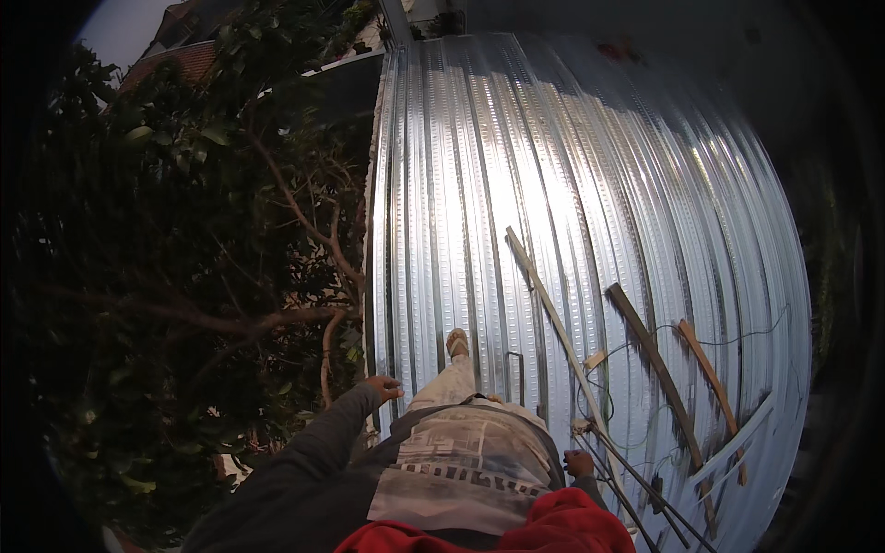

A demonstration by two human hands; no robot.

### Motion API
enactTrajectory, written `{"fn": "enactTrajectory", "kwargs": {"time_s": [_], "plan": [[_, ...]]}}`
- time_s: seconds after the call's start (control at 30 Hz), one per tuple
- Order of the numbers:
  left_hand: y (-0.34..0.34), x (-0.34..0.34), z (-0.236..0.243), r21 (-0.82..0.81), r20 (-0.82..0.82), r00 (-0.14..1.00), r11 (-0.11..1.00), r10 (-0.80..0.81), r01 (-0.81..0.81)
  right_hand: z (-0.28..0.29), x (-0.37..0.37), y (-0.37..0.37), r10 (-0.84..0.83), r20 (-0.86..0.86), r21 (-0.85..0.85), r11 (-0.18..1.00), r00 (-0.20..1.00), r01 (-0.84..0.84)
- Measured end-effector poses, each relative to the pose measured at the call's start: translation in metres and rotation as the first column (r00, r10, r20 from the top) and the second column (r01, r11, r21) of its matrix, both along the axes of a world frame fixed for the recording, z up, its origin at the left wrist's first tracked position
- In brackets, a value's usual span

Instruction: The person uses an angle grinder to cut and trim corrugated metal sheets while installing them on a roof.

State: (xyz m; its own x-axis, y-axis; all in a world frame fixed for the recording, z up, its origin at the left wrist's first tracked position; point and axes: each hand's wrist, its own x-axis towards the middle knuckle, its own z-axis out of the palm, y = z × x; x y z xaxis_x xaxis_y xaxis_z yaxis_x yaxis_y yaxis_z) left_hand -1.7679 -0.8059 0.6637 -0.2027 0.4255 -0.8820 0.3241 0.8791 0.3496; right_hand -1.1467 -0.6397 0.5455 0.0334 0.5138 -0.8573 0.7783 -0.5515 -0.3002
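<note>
My left hand [384, 388] hangs beside my left hip, near the left edge of the ribbed metal sheeting [442, 221]. Its fingers are slightly apart and hold nothing that I can see. Lower down, on the other side of my body, my right hand [579, 463] has its fingers curled in, with nothing visible in them. Close to it in the picture lie thin dark rods [619, 465]. One sandaled foot [457, 344] stands forward on the sheeting.
Across the right side of the metal lie a long pale strip [544, 300], a dark wooden beam [650, 355], a brown wooden piece [712, 378] and loose wire [737, 339]. A small bent rod [516, 369] lies ahead. Leafy branches [304, 212] border the left edge.
</note>
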Motion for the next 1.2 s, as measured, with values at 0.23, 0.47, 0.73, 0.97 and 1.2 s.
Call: {"fn": "enactTrajectory", "kwargs": {"time_s": [0.23,0.47,0.73,0.97,1.2], "plan": [[-0.013,-0.065,-0.051,0.095,0.047,0.97,0.965,0.241,-0.244,0.05,-0.199,0.162,0.304,-0.111,0.245,0.931,0.946,-0.271],[0.028,-0.14,-0.031,0.082,-0.055,0.957,0.957,0.284,-0.28,0.095,-0.352,0.32,0.262,-0.368,0.521,0.853,0.892,-0.036],[0.187,-0.175,0.008,0.082,-0.026,0.996,0.993,0.087,-0.085,0.048,-0.382,0.293,0.532,-0.04,0.221,0.83,0.846,-0.511],[0.421,-0.206,0.025,0.366,-0.008,0.993,0.924,-0.117,0.112,-0.04,-0.344,0.402,0.819,-0.028,0.232,0.564,0.574,-0.793],[0.446,-0.312,0.027,0.17,-0.06,0.991,0.98,0.117,-0.106,0.072,-0.515,0.639,0.221,-0.377,0.35,0.933,0.899,-0.083]]}}
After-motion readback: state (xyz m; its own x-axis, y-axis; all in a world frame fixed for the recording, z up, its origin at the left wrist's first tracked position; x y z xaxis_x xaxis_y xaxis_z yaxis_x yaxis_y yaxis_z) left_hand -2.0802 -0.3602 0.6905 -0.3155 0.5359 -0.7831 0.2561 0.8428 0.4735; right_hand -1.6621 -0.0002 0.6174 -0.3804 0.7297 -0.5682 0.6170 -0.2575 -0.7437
